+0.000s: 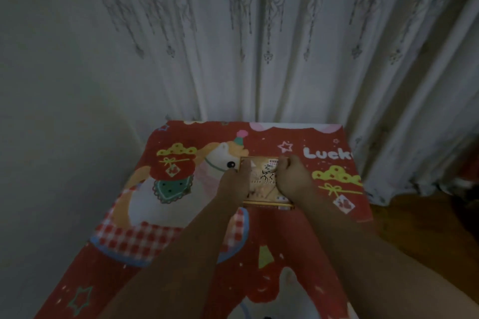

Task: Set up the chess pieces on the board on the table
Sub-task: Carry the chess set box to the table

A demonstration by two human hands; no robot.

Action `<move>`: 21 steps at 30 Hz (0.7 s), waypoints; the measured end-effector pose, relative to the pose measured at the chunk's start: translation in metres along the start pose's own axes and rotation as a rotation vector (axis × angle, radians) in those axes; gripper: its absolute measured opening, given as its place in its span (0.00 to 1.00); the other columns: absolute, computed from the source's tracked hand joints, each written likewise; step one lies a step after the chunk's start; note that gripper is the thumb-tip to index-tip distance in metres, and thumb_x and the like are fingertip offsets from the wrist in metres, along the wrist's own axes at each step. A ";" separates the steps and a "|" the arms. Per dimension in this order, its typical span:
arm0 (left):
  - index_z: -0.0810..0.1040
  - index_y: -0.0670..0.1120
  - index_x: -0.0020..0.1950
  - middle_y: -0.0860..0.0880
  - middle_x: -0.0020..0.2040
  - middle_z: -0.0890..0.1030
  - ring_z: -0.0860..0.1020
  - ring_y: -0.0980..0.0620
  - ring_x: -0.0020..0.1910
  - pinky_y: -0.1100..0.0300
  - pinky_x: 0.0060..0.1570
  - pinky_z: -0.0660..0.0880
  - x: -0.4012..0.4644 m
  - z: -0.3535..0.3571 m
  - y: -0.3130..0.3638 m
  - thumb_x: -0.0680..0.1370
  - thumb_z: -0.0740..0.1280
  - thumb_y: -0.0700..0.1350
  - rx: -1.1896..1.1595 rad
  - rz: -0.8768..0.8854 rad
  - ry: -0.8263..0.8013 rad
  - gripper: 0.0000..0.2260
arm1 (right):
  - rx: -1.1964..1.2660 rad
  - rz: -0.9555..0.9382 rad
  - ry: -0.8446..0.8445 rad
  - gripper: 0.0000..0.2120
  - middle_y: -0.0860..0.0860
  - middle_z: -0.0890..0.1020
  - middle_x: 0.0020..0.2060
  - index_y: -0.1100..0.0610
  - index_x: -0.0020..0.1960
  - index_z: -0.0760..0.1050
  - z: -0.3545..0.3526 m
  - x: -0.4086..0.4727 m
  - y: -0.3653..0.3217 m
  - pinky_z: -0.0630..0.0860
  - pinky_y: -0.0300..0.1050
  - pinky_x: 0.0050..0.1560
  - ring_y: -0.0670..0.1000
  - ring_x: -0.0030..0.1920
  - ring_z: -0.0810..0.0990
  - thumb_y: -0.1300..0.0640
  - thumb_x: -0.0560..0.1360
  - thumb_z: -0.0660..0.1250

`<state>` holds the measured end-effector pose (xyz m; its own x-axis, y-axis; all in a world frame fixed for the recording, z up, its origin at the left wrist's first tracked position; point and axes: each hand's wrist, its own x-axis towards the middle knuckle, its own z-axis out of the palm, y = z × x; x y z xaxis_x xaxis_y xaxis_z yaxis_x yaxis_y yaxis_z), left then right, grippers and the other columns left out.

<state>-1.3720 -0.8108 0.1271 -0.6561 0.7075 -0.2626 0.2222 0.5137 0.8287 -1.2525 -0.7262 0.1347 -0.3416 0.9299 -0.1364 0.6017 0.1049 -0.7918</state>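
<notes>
both hands, left hand (234, 184) and right hand (293, 180), grip the chess box (261, 176), looks shut; yanking it open could scatter pieces off the table (298, 235)

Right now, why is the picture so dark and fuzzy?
Head view: the room is dim, so the box under the left hand and right hand looks soft, its print hard to read; the wide lens bends the curtain and tablecloth edges outward.

"Luck" — white letters on red tablecloth (259, 228); box (261, 179) print illegible.
</notes>
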 end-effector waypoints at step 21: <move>0.67 0.45 0.35 0.49 0.29 0.70 0.70 0.52 0.29 0.57 0.26 0.59 0.094 0.004 -0.168 0.82 0.52 0.62 0.073 0.012 -0.124 0.25 | -0.041 0.169 0.069 0.17 0.55 0.83 0.41 0.55 0.51 0.72 0.177 0.028 0.077 0.78 0.52 0.46 0.59 0.43 0.82 0.44 0.82 0.51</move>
<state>-1.4680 -0.8287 -0.0385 -0.5604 0.7657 -0.3157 0.2841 0.5358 0.7951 -1.3438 -0.7543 -0.0359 -0.1842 0.9572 -0.2232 0.6757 -0.0416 -0.7360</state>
